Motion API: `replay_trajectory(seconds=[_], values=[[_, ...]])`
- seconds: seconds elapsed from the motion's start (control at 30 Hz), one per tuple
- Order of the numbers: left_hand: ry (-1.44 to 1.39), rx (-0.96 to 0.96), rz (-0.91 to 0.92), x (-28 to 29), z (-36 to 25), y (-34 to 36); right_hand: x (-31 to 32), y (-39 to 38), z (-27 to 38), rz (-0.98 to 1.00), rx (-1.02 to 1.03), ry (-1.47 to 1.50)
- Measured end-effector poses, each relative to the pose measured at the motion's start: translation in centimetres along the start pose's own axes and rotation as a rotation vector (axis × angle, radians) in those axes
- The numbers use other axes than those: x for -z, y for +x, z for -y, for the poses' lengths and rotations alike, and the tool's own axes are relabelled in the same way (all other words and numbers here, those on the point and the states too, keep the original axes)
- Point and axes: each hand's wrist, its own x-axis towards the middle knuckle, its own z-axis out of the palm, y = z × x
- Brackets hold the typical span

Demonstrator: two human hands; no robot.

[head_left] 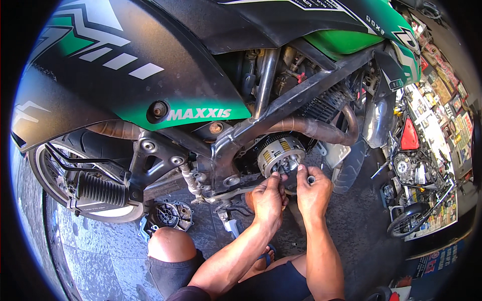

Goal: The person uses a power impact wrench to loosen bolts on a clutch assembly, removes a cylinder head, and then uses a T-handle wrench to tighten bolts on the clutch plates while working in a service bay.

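A clutch assembly [275, 148] sits exposed low on the side of a black and green motorcycle [201, 30]. My left hand [268, 198] is closed at the lower front of the clutch, thumb and fingertips at its metal centre; exactly what they grip is hidden. My right hand [314, 193] is curled round a small metal cylinder, like a socket [311, 179], with its thumb raised to the clutch's right edge. Beside the frame's footpeg bracket, a removed engine cover [170, 216] lies on the floor at the lower left.
The rear wheel [115, 213] and exhaust pipe [311, 129] flank the work. My bare knee [171, 243] is at the lower left. At right stand another two-wheeler [409, 168] and a board covered with stickers [442, 100]. The floor is dark paving [90, 251].
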Motion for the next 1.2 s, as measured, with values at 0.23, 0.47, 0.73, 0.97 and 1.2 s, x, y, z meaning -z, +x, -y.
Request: replay_trajectory(seconds=[0.23,0.47,0.73,0.97,1.2], values=[[-0.043,0.018,0.018,-0.1,0.4,0.1,-0.7,-0.1,-0.7,-0.066,0.142,-0.014],[-0.053,0.058,0.009,-0.1,0.1,0.1,-0.2,-0.6,-0.9,-0.019,0.089,0.058],[-0.126,0.165,0.058,-0.3,-0.5,0.0,1.2,-1.7,-1.4,0.079,0.012,0.294],[-0.13,0.161,0.101,-0.2,-0.1,0.1,1.4,-2.2,-1.4,0.225,0.067,0.267],[-0.162,0.106,-0.06,0.3,0.5,0.6,0.2,-2.3,0.2,0.181,0.315,0.031]])
